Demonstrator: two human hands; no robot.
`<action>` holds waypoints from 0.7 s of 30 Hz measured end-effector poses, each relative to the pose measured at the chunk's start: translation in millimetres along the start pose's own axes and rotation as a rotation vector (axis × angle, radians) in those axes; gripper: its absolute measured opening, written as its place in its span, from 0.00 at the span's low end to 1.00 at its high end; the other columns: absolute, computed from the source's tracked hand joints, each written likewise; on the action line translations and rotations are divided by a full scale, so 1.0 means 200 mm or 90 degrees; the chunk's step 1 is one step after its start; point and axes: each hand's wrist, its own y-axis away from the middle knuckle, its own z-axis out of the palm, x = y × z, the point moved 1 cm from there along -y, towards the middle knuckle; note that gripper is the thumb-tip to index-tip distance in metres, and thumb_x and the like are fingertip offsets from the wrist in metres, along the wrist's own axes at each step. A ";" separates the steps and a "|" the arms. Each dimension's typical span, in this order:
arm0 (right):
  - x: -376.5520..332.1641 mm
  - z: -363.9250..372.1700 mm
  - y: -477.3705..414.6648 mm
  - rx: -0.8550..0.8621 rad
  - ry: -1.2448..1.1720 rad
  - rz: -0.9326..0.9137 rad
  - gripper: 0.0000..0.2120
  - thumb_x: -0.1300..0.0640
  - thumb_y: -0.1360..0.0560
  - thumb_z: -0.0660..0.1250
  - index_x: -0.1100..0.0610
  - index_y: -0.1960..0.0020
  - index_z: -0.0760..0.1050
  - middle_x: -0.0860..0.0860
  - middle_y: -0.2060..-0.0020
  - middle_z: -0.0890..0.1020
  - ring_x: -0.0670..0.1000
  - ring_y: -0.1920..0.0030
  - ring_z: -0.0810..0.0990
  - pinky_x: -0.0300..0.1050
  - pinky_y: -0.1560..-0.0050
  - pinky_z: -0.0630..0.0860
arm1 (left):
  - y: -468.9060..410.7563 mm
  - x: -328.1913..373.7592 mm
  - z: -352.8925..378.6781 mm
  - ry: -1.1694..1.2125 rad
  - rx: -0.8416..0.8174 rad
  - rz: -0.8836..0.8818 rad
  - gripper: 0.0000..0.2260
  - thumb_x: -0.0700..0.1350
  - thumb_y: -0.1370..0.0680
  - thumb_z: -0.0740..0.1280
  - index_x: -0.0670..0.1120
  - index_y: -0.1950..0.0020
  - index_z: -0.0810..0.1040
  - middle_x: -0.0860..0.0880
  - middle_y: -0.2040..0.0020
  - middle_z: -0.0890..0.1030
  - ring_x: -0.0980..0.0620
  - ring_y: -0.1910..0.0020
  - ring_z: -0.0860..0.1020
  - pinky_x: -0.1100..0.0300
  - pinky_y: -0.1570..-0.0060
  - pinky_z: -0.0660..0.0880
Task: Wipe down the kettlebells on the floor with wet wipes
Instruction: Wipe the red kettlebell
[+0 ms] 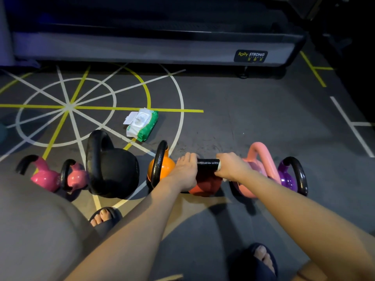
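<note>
1. The step in hand appears to be wiping the black handle [208,163] of the red kettlebell [203,188]. It stands on the floor [253,118] in a row of kettlebells, directly in front of the crouching person.
2. The right hand [231,168] is curled round the handle's right end with a white wet wipe [219,165] trapped between palm and bar. Only an edge of the wipe shows beside the fingers.
3. The left hand [185,169] grips the handle's left end with its fingers folded over the top. It holds nothing else and seems to be there to steady the bell.
4. To do this well, the person would slide the wrapped wipe along the whole bar towards the left hand, twisting so the underside is covered too. The left hand would then need to lift off so the patch under it is not missed.
5. The bracing grip matters. The orange kettlebell [162,169] sits just beside the red kettlebell on its left, and the salmon-pink kettlebell [245,191] crowds its right. A tipped bell could knock either.
6. Both forearms reach forward and down, nearly straight, and converge on the red kettlebell with the backs of the hands facing up.
7. The wipes pack [142,123] lies lid-open on the floor beyond the red kettlebell and to its left. It is probably near enough to reach for a fresh sheet.
</note>
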 end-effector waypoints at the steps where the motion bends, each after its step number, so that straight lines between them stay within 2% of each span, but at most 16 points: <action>1: 0.01 0.00 0.01 0.024 0.005 -0.028 0.09 0.52 0.31 0.69 0.51 0.53 0.71 0.52 0.56 0.82 0.59 0.53 0.82 0.45 0.62 0.71 | 0.01 -0.02 0.00 0.041 -0.001 -0.013 0.29 0.32 0.26 0.64 0.44 0.26 0.62 0.44 0.32 0.67 0.44 0.31 0.67 0.52 0.28 0.65; 4: 0.01 0.03 -0.01 0.099 0.081 -0.111 0.12 0.51 0.28 0.68 0.54 0.48 0.70 0.53 0.52 0.82 0.61 0.51 0.81 0.49 0.59 0.69 | 0.02 -0.07 -0.01 0.121 0.012 -0.056 0.23 0.35 0.20 0.63 0.43 0.26 0.63 0.44 0.30 0.69 0.45 0.31 0.70 0.57 0.32 0.67; 7: -0.08 0.09 -0.03 0.149 0.165 -0.167 0.15 0.51 0.29 0.66 0.55 0.45 0.71 0.53 0.50 0.82 0.61 0.52 0.82 0.50 0.58 0.74 | 0.01 -0.08 0.00 0.099 0.014 -0.072 0.13 0.38 0.19 0.63 0.43 0.35 0.68 0.43 0.38 0.72 0.45 0.41 0.75 0.59 0.47 0.68; 10: -0.17 0.11 -0.05 0.170 0.211 -0.197 0.15 0.57 0.28 0.64 0.56 0.42 0.71 0.53 0.49 0.81 0.60 0.52 0.83 0.49 0.61 0.70 | 0.00 -0.08 -0.01 0.085 -0.001 -0.087 0.09 0.37 0.19 0.63 0.43 0.40 0.67 0.42 0.41 0.73 0.47 0.51 0.73 0.57 0.53 0.68; 13: -0.16 0.10 -0.04 0.173 0.195 -0.217 0.16 0.56 0.28 0.65 0.55 0.40 0.69 0.53 0.49 0.81 0.60 0.51 0.82 0.50 0.60 0.72 | 0.00 -0.07 -0.01 0.082 -0.010 -0.092 0.09 0.37 0.19 0.63 0.43 0.41 0.67 0.42 0.42 0.73 0.45 0.50 0.76 0.55 0.54 0.69; 17: -0.04 0.08 0.00 0.164 0.047 -0.249 0.21 0.47 0.28 0.69 0.52 0.40 0.68 0.50 0.47 0.81 0.57 0.48 0.81 0.49 0.55 0.72 | 0.00 -0.07 0.00 0.076 -0.010 -0.090 0.10 0.38 0.19 0.64 0.44 0.41 0.66 0.42 0.41 0.73 0.42 0.45 0.77 0.55 0.52 0.70; 21: 0.13 0.03 0.03 0.139 0.059 -0.276 0.25 0.40 0.28 0.72 0.51 0.39 0.71 0.47 0.45 0.80 0.53 0.44 0.78 0.46 0.49 0.71 | 0.00 -0.08 0.00 0.085 -0.019 -0.075 0.10 0.39 0.19 0.64 0.46 0.42 0.64 0.42 0.41 0.72 0.42 0.45 0.76 0.54 0.52 0.70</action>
